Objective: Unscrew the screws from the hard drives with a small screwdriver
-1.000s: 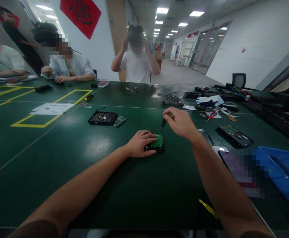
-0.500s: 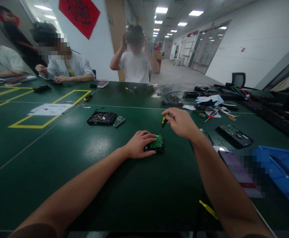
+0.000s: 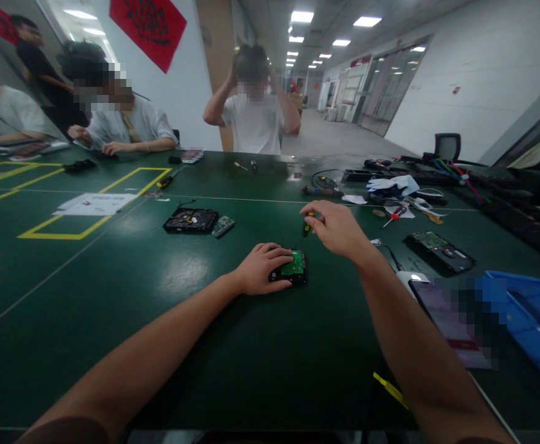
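A small black hard drive (image 3: 290, 271) with a green circuit board on top lies on the dark green table (image 3: 112, 290) straight ahead of me. My left hand (image 3: 260, 268) rests on its left side, fingers curled over it and pressing it down. My right hand (image 3: 337, 228) is closed round a small screwdriver (image 3: 305, 227) with a yellow and black handle, held upright with its tip on the board's far right corner.
Another opened drive (image 3: 191, 219) and a loose green board (image 3: 224, 226) lie to the far left. A third drive (image 3: 439, 251), cables and tools sit on the right, with a blue tray (image 3: 529, 320) at the right edge. Other people sit across the table.
My right hand turned slightly on the screwdriver handle while staying over the drive. My left hand has not moved. The person opposite raised both arms higher to the head.
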`<state>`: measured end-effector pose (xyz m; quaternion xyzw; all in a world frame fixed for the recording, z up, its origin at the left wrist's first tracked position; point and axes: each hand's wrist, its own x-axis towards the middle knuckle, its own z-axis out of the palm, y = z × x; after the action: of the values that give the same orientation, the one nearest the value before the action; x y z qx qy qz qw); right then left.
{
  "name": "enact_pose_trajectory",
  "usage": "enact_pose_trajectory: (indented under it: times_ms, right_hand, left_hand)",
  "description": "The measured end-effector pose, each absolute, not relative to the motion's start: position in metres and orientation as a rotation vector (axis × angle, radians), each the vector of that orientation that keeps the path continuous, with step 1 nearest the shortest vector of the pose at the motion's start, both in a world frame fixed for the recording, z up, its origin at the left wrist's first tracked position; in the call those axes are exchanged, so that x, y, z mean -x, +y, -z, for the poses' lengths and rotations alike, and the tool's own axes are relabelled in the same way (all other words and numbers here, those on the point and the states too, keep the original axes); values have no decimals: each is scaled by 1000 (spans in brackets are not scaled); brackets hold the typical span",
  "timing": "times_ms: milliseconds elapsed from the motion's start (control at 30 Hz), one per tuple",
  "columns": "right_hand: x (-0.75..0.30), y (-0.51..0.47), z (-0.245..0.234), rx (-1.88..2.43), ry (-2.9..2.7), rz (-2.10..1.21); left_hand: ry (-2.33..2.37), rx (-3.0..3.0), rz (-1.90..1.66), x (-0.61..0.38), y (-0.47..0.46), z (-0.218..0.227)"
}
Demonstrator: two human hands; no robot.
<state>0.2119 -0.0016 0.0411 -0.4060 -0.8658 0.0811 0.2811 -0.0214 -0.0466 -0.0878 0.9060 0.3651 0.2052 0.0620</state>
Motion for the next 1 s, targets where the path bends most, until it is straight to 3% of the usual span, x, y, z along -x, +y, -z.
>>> enact_pose_trajectory:
  times_ms: [1000]
  right_hand:
    - [-206, -1, -36, 1117, -2330, -69]
  left_hand:
    - [1098, -2761, -624, 22, -46, 89]
